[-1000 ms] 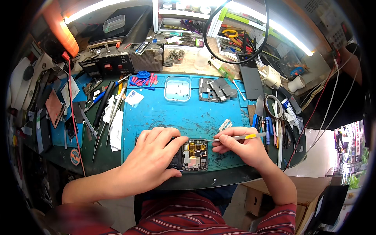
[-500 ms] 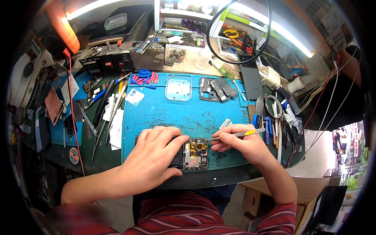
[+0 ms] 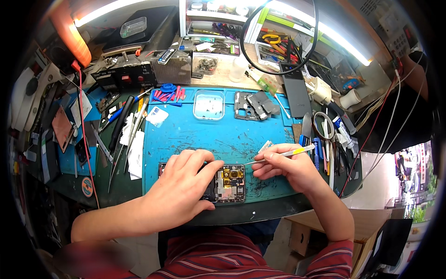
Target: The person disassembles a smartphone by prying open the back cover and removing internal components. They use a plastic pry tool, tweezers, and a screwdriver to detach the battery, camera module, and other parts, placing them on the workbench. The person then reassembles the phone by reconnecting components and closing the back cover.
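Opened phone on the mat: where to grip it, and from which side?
Probably its left end, across both long edges, from above-left, where the left hand lies. The phone is flat, its right part shows bare components, and tweezers in the right hand occupy that side.

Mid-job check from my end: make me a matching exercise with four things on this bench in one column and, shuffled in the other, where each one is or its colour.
Things
1. Opened smartphone
2. Tweezers
3. Clear plastic dish
4. Work mat

Places and colours
A. Held in the right hand
B. Blue, spread beneath the phone
C. Near the far edge of the mat, with tiny dark bits inside
D. Partly covered by the left hand

Right pairs: 1-D, 2-A, 3-C, 4-B
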A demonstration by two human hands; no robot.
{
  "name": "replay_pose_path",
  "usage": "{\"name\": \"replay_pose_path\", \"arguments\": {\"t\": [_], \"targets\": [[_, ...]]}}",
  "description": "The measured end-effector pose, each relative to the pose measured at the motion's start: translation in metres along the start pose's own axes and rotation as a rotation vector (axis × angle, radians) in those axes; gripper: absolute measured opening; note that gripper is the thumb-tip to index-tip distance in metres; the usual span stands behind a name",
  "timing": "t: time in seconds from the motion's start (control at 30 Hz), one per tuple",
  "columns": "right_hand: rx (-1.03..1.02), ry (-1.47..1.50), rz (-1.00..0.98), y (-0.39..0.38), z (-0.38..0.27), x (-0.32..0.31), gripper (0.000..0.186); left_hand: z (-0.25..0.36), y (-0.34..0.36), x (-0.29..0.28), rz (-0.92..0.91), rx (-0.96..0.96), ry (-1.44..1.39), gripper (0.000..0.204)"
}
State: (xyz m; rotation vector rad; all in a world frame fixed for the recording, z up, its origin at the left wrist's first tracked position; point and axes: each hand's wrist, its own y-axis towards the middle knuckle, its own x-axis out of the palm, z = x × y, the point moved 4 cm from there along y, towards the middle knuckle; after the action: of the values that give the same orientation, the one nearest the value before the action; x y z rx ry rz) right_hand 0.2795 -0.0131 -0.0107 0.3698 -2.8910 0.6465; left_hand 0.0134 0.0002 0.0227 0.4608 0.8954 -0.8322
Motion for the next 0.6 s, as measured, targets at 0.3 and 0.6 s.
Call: {"name": "replay_pose_path", "arguments": {"t": [0.3,0.6], "targets": [[0.02,-0.118,0.012,-0.0016,-0.0004,0.006,0.036,-0.0004,0.0005,0.0001,0.0,0.007,0.001,0.088],[0.014,-0.144,0.005,-0.0004,-0.0032,0.0087,0.035,-0.0016,-0.0002,0.0009,0.004,0.008,-0.003,0.087]]}}
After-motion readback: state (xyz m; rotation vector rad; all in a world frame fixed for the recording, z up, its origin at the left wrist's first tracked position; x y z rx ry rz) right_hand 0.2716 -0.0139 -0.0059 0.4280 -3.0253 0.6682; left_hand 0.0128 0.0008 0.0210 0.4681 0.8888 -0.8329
